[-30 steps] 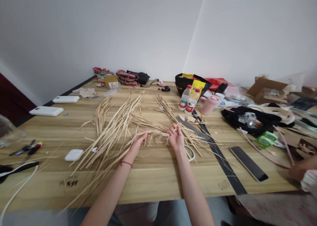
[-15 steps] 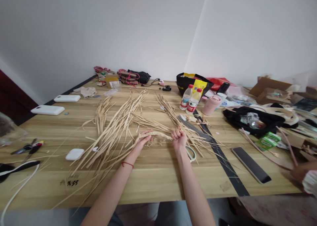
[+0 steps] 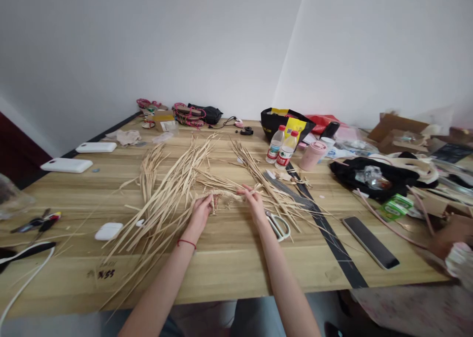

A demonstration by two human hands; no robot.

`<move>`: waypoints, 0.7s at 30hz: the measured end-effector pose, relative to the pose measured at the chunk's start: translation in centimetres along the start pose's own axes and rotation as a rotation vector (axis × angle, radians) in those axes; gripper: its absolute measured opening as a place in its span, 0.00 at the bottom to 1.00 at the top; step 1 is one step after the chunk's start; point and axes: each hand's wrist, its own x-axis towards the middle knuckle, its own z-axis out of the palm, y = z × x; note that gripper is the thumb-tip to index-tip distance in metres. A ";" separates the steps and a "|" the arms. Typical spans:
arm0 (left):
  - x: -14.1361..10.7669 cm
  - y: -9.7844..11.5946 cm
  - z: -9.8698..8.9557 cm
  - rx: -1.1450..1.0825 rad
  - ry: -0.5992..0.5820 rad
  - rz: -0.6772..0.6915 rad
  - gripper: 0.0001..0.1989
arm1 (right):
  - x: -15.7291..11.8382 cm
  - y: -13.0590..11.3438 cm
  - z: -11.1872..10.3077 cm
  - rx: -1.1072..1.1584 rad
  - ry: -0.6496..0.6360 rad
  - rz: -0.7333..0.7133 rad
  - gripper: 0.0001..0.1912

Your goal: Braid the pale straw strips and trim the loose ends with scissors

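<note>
Wood-grained tabletop (image 3: 229, 273) spans the foreground. Scissors (image 3: 284, 236) lie beside the right forearm (image 3: 283, 278). The left hand (image 3: 201, 211) and right hand (image 3: 253, 202) grip a braided straw strip (image 3: 226, 194), stretched between them. Loose straw (image 3: 177, 179) spreads leftward and beyond; farther back, 2 bottles (image 3: 285, 153) stand before a black bag (image 3: 270, 125).

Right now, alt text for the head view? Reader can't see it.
The left hand and right hand hold a straw braid between them over a wooden table. Loose straw spreads around them, with scissors by the right forearm. Farther back stand two bottles and a pink cup.
</note>
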 end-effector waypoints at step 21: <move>0.1 -0.2 -0.4 0.033 -0.029 -0.008 0.10 | -1.2 -1.1 -0.4 -0.140 -0.207 -0.036 0.16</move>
